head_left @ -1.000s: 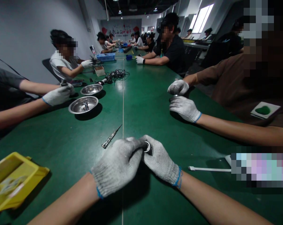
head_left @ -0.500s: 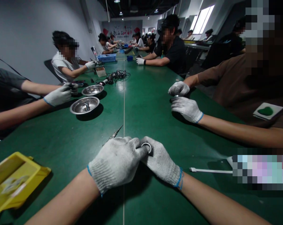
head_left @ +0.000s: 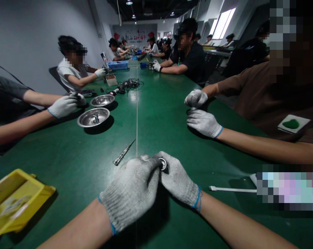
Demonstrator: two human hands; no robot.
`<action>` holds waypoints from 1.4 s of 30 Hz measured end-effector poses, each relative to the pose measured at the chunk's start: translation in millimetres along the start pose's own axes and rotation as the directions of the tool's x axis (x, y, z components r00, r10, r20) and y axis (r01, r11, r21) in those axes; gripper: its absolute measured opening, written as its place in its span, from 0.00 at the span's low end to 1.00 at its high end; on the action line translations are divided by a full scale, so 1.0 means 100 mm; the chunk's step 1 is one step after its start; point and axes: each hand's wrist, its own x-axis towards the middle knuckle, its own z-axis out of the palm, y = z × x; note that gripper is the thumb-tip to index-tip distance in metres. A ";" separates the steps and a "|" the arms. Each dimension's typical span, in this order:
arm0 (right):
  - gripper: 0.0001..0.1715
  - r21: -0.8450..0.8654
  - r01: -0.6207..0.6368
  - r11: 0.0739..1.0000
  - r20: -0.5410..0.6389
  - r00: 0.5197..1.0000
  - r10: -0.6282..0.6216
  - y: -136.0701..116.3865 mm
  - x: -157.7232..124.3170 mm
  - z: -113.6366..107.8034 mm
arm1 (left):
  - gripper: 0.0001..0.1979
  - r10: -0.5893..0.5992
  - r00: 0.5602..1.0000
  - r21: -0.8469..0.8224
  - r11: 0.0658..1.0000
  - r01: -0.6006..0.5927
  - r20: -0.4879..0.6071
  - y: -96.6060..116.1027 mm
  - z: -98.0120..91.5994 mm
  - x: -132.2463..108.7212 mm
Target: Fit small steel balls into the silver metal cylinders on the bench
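Both of my hands wear white knitted gloves with blue cuffs and meet just above the green table. My right hand [head_left: 176, 178] is closed around a small round metal part [head_left: 163, 164], its shiny ring-shaped end facing up toward me. My left hand [head_left: 134, 190] is closed too, its fingertips pressed against the left side of that part. The rest of the part is hidden by the gloves. Just beyond my left hand, a slim screwdriver [head_left: 124, 153] with a clear handle lies on the table, tip pointing away to the right.
A yellow bin [head_left: 18, 204] with white pieces stands at the left. Two steel bowls [head_left: 85, 121] sit farther off, near a co-worker's gloved hands [head_left: 64, 105]. Another co-worker's gloved hands [head_left: 204, 122] work at the right, beyond a white cable [head_left: 231, 189]. Tangled black cables [head_left: 129, 84] lie beyond.
My left hand has rolled and dropped slightly toward me, its fingers still at the metal part, uncovering the screwdriver's handle. My right hand has stayed nearly in place.
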 end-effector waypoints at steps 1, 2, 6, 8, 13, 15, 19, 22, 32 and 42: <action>0.06 -0.001 0.001 1.000 0.006 1.000 -0.001 -0.01 0.00 0.00 | 0.13 -0.009 1.000 0.013 1.000 0.009 0.004 0.01 0.00 -0.01; 0.06 -0.003 0.002 1.000 0.013 1.000 -0.002 -0.01 0.00 -0.01 | 0.13 -0.018 1.000 0.032 0.999 0.018 0.019 0.03 0.00 -0.01; 0.08 -0.017 0.016 1.000 0.022 1.000 -0.015 -0.02 0.00 0.00 | 0.13 -0.057 0.996 0.103 0.993 0.050 0.070 0.11 0.00 -0.05; 0.08 -0.016 0.014 1.000 0.018 1.000 -0.013 -0.02 0.00 0.00 | 0.14 -0.081 0.993 0.113 0.991 0.072 0.081 0.13 0.01 -0.08; 0.08 0.008 -0.003 1.000 0.022 1.000 0.003 -0.03 -0.01 0.01 | 0.13 -0.056 0.998 -0.014 0.998 0.056 0.022 0.10 0.08 -0.10; 0.07 0.015 -0.002 1.000 0.025 1.000 0.001 -0.02 -0.01 0.01 | 0.13 -0.045 0.999 -0.117 0.992 0.043 -0.016 0.07 0.09 -0.09; 0.04 0.025 0.025 0.999 0.019 1.000 -0.025 -0.01 -0.01 0.01 | 0.13 -0.058 0.998 -0.252 0.967 0.047 -0.035 0.02 0.08 -0.05; 0.04 0.024 0.028 0.999 0.010 1.000 -0.029 0.00 -0.01 0.03 | 0.13 -0.045 0.997 -0.286 0.958 0.027 -0.055 -0.02 0.08 -0.01; 0.08 0.032 0.007 0.999 0.024 1.000 -0.008 0.01 -0.01 0.04 | 0.10 0.160 0.987 -0.061 0.985 -0.161 -0.024 -0.09 0.07 0.01; 0.09 0.068 0.001 0.998 0.037 0.999 -0.003 0.01 0.00 0.02 | 0.07 0.367 0.930 0.260 0.899 -0.352 -0.010 -0.14 0.05 0.05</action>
